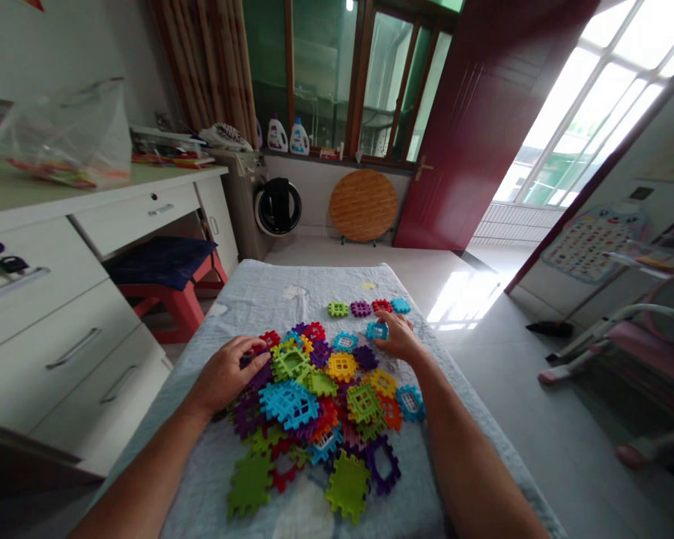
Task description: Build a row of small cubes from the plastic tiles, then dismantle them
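A loose pile of colourful notched plastic building tiles, among them a light green tile (290,362), a yellow tile (342,367) and a cluster of blue tiles (290,404), covers the middle of the cloth. My left hand (225,374) rests at the pile's left edge, thumb and fingers apart, beside a red tile (270,339) and purple ones. My right hand (400,337) pinches a blue window-shaped tile (377,330) beyond the pile's right side. Just past it runs a short row: a green tile (338,308), a purple tile (361,308), a red tile (381,305) and a blue tile (401,305).
A pale blue patterned cloth (258,292) covers the table. At left stand a white desk (90,329) and a red stool (188,303) with a dark seat. Beyond are a washing machine (241,202), a round wooden tabletop (363,205) and a red door (483,112).
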Motion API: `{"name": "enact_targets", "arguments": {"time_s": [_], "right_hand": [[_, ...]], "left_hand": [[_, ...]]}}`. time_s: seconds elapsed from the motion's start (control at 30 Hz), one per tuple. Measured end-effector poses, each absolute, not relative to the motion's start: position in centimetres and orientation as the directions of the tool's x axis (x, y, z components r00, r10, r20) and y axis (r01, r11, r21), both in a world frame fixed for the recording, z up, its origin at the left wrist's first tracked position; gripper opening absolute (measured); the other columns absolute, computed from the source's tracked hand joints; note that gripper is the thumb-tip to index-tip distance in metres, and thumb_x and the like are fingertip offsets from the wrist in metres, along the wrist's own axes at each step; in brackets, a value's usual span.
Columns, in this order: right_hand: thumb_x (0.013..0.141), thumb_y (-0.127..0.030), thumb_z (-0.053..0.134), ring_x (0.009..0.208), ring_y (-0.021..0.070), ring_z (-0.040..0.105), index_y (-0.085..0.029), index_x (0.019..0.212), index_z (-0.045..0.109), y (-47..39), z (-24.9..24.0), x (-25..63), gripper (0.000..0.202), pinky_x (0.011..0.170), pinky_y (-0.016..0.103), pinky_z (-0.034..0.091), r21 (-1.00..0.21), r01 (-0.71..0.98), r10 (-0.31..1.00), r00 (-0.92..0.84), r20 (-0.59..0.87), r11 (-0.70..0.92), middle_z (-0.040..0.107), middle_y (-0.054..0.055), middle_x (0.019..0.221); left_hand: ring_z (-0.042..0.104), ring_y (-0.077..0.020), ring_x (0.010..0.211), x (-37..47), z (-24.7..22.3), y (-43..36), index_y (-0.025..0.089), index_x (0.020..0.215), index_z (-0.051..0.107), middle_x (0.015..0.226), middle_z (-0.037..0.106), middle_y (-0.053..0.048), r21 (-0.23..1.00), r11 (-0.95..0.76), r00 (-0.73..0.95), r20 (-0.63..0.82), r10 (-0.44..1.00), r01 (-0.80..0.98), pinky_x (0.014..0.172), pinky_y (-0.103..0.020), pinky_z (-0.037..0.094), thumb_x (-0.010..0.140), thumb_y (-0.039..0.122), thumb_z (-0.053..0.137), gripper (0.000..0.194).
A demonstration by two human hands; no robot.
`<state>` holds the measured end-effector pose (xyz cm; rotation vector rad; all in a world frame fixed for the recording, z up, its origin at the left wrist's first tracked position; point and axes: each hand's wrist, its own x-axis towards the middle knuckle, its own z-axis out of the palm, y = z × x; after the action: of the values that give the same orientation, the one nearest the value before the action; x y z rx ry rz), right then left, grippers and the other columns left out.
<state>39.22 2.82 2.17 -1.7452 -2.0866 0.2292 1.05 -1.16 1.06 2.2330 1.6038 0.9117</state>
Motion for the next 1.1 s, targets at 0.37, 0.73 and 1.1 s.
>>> {"name": "enact_targets", "arguments": {"time_s": [0.37,0.73,1.1], "right_hand": [[0.067,-0.027,0.066,0.094,0.0222,0.061,-0.021,0.122,0.055,2.4,2.0,43.0,0.057,0.084,0.035,0.045,-0.466,0.879,0.973,0.013,0.231,0.099,0.067,0.007,0.103],[0.072,-0.034,0.064,0.078,0.0159,0.059,-0.021,0.116,0.059,2.0,2.6,42.3,0.045,0.071,0.030,0.049,-0.700,0.700,0.989,-0.066,0.134,0.141,0.064,0.005,0.097],[0.069,-0.027,0.063,0.112,0.0287,0.053,-0.023,0.126,0.055,2.6,1.4,43.3,0.057,0.090,0.040,0.041,-0.313,0.946,0.981,0.133,0.141,-0.083,0.060,0.008,0.122]], "left_hand": [[0.064,-0.0201,0.089,1.0,1.1,-1.3,0.021,0.097,0.065,0.103,0.067,-0.005,0.540,-0.357,0.198,0.331,0.923,0.762,0.083,-0.031,0.051,0.083,0.056,0.052,0.040],[0.064,-0.0204,0.089,0.8,0.8,-1.2,0.021,0.100,0.064,0.104,0.066,-0.006,0.549,-0.347,0.198,0.313,0.929,0.760,0.084,-0.032,0.051,0.084,0.056,0.051,0.040],[0.064,-0.0204,0.089,0.8,0.7,-1.0,0.021,0.099,0.064,0.104,0.066,-0.006,0.550,-0.358,0.202,0.324,0.924,0.754,0.084,-0.032,0.051,0.083,0.056,0.051,0.041]]}}
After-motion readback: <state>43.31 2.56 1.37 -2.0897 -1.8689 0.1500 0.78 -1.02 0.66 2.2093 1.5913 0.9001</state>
